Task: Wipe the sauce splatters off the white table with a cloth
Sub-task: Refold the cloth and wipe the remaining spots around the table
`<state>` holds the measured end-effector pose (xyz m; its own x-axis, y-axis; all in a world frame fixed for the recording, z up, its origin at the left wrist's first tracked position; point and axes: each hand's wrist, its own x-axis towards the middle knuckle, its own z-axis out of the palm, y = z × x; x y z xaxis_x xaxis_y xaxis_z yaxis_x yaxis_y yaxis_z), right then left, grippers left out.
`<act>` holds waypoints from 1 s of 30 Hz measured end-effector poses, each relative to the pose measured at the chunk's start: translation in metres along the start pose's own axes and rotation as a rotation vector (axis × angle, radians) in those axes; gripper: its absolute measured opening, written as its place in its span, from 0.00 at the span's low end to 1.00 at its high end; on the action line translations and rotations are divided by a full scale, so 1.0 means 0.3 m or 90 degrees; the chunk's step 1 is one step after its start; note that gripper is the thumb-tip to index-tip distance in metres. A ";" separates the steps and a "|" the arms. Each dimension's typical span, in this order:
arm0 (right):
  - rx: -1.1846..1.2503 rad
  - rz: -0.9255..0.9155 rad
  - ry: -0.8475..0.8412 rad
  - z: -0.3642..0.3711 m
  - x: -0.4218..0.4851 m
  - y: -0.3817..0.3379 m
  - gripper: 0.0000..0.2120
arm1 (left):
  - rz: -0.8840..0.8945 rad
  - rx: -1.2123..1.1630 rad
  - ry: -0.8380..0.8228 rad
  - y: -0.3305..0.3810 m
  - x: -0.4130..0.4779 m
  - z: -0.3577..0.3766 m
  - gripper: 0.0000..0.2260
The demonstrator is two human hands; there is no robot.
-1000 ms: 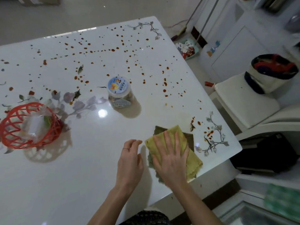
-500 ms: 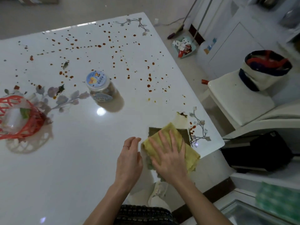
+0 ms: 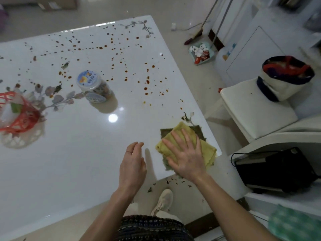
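Plainly, from the head view: pressing the cloth (image 3: pixel 209 150) flat with the right hand (image 3: pixel 187 159), fingers straight and spread, at the near right corner of the counter (image 3: pixel 78 162); poised just left of it with the left hand (image 3: pixel 132 164), fingers loosely curled, holding nothing, not touching the cloth. Ahead and to the left of the cloth, over the middle and far side of the counter, dotted with sauce splatters (image 3: pixel 147 82), the nearest just beyond the cloth's far edge. Likely best reached by pushing forward and leftward with the right hand, the nearer one, steering round the jar (image 3: pixel 93 88) standing among the drops.
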<state>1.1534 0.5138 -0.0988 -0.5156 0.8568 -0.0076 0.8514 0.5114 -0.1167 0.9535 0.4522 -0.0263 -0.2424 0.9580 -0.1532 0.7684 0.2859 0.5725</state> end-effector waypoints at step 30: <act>0.030 0.186 -0.046 -0.062 0.071 0.159 0.30 | -0.002 -0.059 -0.017 0.106 0.204 0.048 0.24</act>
<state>1.1847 0.5576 -0.0862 -0.2562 0.9594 -0.1179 0.9602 0.2386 -0.1453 0.9716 0.5204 -0.0291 -0.2271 0.9579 -0.1758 0.7092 0.2864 0.6442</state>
